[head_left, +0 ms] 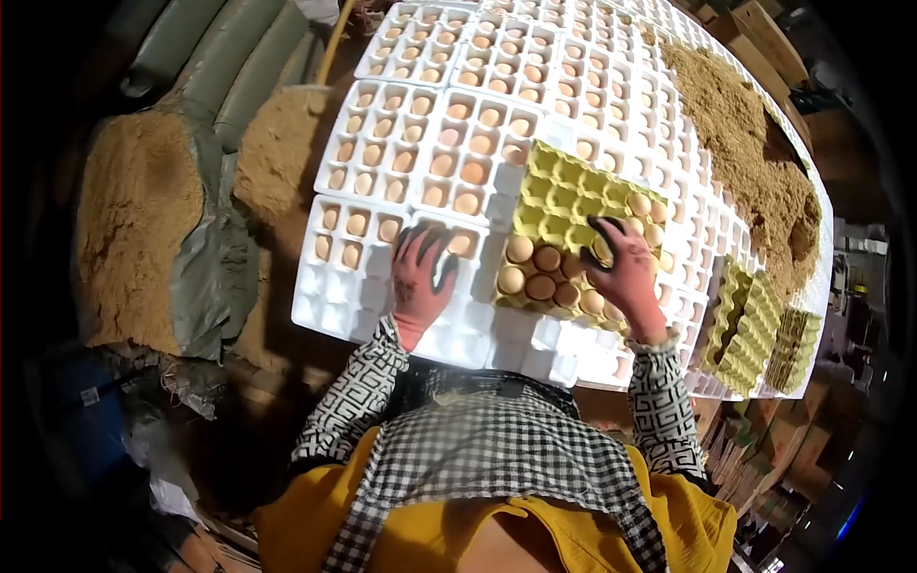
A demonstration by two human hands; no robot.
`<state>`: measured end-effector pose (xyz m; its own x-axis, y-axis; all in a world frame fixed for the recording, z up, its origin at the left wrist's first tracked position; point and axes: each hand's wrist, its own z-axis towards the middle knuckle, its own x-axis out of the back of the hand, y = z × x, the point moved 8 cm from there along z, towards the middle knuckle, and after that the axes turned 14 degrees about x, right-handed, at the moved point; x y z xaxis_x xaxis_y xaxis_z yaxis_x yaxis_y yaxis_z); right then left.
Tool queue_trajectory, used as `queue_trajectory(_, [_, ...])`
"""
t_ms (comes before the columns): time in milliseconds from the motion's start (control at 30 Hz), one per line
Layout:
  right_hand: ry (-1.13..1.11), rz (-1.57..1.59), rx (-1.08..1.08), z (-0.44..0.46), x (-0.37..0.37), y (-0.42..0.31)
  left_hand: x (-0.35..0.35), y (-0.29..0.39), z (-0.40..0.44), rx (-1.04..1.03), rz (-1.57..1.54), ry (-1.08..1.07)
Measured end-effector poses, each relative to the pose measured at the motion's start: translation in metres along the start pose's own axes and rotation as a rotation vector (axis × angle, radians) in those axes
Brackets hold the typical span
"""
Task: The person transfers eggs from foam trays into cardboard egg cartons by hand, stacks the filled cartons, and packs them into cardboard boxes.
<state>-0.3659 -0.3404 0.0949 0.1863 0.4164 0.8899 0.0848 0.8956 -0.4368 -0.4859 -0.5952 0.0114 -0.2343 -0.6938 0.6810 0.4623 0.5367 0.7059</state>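
My left hand (417, 286), in a pink glove with dark fingertips, reaches over a white foam tray (320, 298). Its fingers curl down into the cells beside an egg (389, 229); whatever they hold is hidden. My right hand (626, 282), gloved the same way, is over a yellow egg carton (552, 193). Its thumb and fingers curve round an egg (602, 251) there. Brown eggs (541, 287) fill the carton's near rows, and a few more sit at its right side. The carton's far left cups are bare.
Many more foam trays of eggs (382, 127) spread across the surface. Brown sawdust-like material (755, 124) covers the far right trays. Yellow cartons (745, 329) stack at the right. Open sacks of similar material (138, 229) stand at the left.
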Motion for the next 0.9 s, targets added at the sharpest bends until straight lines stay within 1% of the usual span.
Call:
queue_trajectory(33, [-0.135, -0.07, -0.007, -0.006, -0.011, 0.004, -0.003, 0.031, 0.007, -0.048, -0.004, -0.09])
queue_trajectory(67, [-0.291, -0.248, 0.071, -0.019, -0.043, 0.013, -0.019, 0.052, 0.008, -0.141, 0.074, -0.178])
queue_trajectory(100, [-0.326, -0.255, 0.06, -0.028, -0.06, 0.02, -0.036, 0.07, 0.009, -0.236, 0.154, -0.265])
queue_trajectory(167, [-0.258, -0.39, 0.102, -0.035, -0.066, 0.029, -0.075, 0.098, 0.017, -0.356, 0.382, -0.448])
queue_trajectory(200, [-0.193, -0.335, 0.114, -0.039, -0.061, 0.033, -0.096, 0.091, 0.016, -0.315, 0.421, -0.525])
queue_trajectory(233, [-0.127, -0.277, 0.123, -0.044, -0.055, 0.036, -0.099, 0.097, 0.022, -0.314, 0.458, -0.555])
queue_trajectory(267, [-0.054, -0.218, 0.13, -0.049, -0.05, 0.037, -0.101, 0.098, 0.025, -0.365, 0.471, -0.547])
queue_trajectory(300, [0.039, 0.106, 0.01, -0.051, -0.018, 0.032, -0.098, 0.097, 0.027, -0.419, 0.486, -0.533])
queue_trajectory(367, [0.4, 0.86, -0.162, -0.072, -0.005, 0.062, -0.058, 0.101, 0.04, -0.066, -0.097, -0.543])
queue_trajectory(400, [0.387, 0.981, -0.178, -0.072, 0.006, 0.06, -0.041, 0.096, 0.045, 0.107, -0.386, -0.529])
queue_trajectory(433, [0.222, 0.777, -0.196, -0.064, 0.004, 0.052, -0.035, 0.077, 0.048, 0.308, -0.762, -0.518])
queue_trajectory(500, [-0.109, 0.362, -0.226, -0.039, -0.016, 0.027, -0.038, 0.064, 0.034, 0.495, -0.673, -0.688])
queue_trajectory(533, [-0.252, 0.039, -0.085, -0.028, -0.036, 0.01, -0.027, 0.098, 0.029, 0.153, -0.068, -0.56])
queue_trajectory(567, [-0.346, -0.142, 0.094, -0.021, -0.076, 0.009, -0.051, 0.088, 0.011, 0.095, 0.294, -0.637])
queue_trajectory(600, [-0.329, -0.134, 0.125, -0.015, -0.081, 0.007, -0.074, 0.079, -0.006, -0.041, 0.433, -0.631])
queue_trajectory(633, [-0.311, -0.127, 0.155, -0.011, -0.085, 0.004, -0.084, 0.088, -0.015, -0.179, 0.573, -0.623])
queue_trajectory(667, [-0.165, -0.004, 0.147, -0.014, -0.081, 0.013, -0.092, 0.081, -0.017, -0.101, 0.629, -0.69])
queue_trajectory(700, [-0.024, 0.12, 0.135, -0.024, -0.074, 0.029, -0.078, 0.089, -0.013, -0.062, 0.561, -0.652])
queue_trajectory(733, [-0.009, 0.526, -0.027, -0.034, -0.051, 0.041, -0.063, 0.095, -0.011, -0.022, 0.49, -0.611])
queue_trajectory(767, [0.012, 0.909, -0.239, -0.051, -0.037, 0.053, -0.047, 0.1, -0.008, 0.02, 0.417, -0.566])
queue_trajectory(800, [0.073, 1.225, -0.285, -0.065, -0.027, 0.065, -0.032, 0.094, -0.008, 0.277, 0.123, -0.563])
queue_trajectory(833, [0.149, 1.615, -0.387, -0.079, -0.007, 0.055, -0.028, 0.083, -0.013, 0.543, -0.355, -0.618])
queue_trajectory(900, [0.265, 1.498, -0.287, -0.077, 0.02, 0.05, -0.032, 0.074, -0.013, 0.522, -0.779, -0.526])
